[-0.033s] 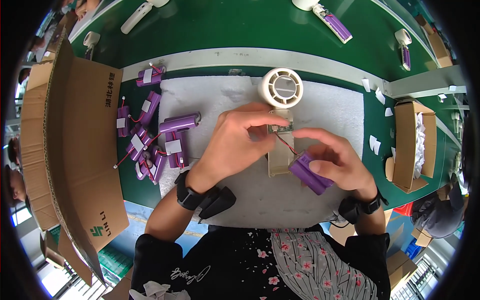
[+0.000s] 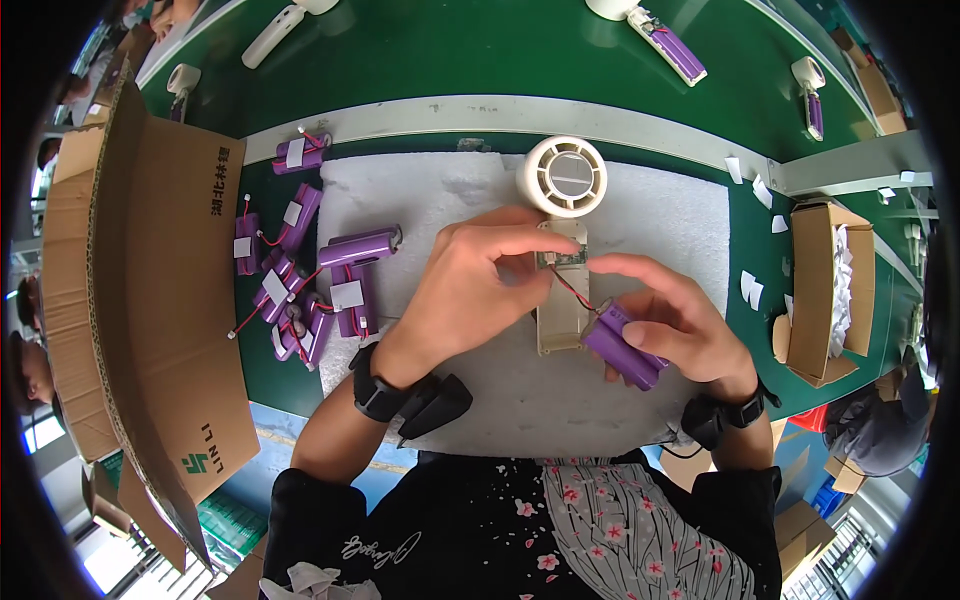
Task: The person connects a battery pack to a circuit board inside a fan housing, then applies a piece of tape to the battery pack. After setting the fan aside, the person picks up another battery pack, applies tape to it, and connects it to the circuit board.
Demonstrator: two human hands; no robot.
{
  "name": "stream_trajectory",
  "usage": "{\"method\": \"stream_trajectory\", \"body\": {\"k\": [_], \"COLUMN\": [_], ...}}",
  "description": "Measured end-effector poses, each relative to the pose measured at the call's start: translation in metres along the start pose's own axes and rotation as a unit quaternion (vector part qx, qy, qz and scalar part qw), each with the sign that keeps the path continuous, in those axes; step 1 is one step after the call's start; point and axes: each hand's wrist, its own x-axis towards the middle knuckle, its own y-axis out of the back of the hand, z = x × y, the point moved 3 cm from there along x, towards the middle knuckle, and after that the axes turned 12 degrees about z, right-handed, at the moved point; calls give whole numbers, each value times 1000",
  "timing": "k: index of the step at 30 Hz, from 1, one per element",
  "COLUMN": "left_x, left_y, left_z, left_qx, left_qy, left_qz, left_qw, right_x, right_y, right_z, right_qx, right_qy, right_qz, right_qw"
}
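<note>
A cream handheld fan [image 2: 565, 178] lies on the white foam mat [image 2: 450, 400], its round grille away from me. Its open handle shell [image 2: 562, 330] points toward me and bares a small green circuit board [image 2: 572, 255]. My left hand [image 2: 475, 275] is closed on the upper handle, index finger over the board and thumb beside the wires. In my right hand [image 2: 680, 325] is a purple two-cell battery pack [image 2: 622, 345], tilted just right of the shell. Thin red and black wires [image 2: 572, 290] run from the pack to the board; the plug is partly hidden by my fingers.
Several purple battery packs [image 2: 360, 248] with white stickers lie at the left, beside a tall cardboard box [image 2: 190, 300]. At the right are a small carton [image 2: 808, 290] of white paper and loose slips [image 2: 750, 288]. More fans [image 2: 665, 48] lie beyond the metal rail [image 2: 400, 112].
The battery pack has turned slightly in my right hand, showing more of both cells. My left hand and the fan stay in place.
</note>
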Motion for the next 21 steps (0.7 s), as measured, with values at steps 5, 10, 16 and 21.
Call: {"method": "stream_trajectory", "body": {"k": [5, 10, 16, 21], "left_x": [0, -2, -4, -4], "left_y": [-1, -4, -3, -2], "left_z": [4, 8, 6, 9], "left_qx": [60, 120, 152, 166], "left_qy": [-47, -123, -169, -173], "left_qz": [12, 47, 61, 27], "left_qw": [997, 984, 972, 970], "right_x": [-6, -11, -3, 2], "right_y": [-1, 2, 5, 10], "right_z": [1, 6, -1, 1], "right_qx": [223, 213, 114, 27], "right_qy": [-123, -99, -113, 18], "right_qz": [-86, -90, -3, 11], "right_qw": [963, 968, 987, 999]}}
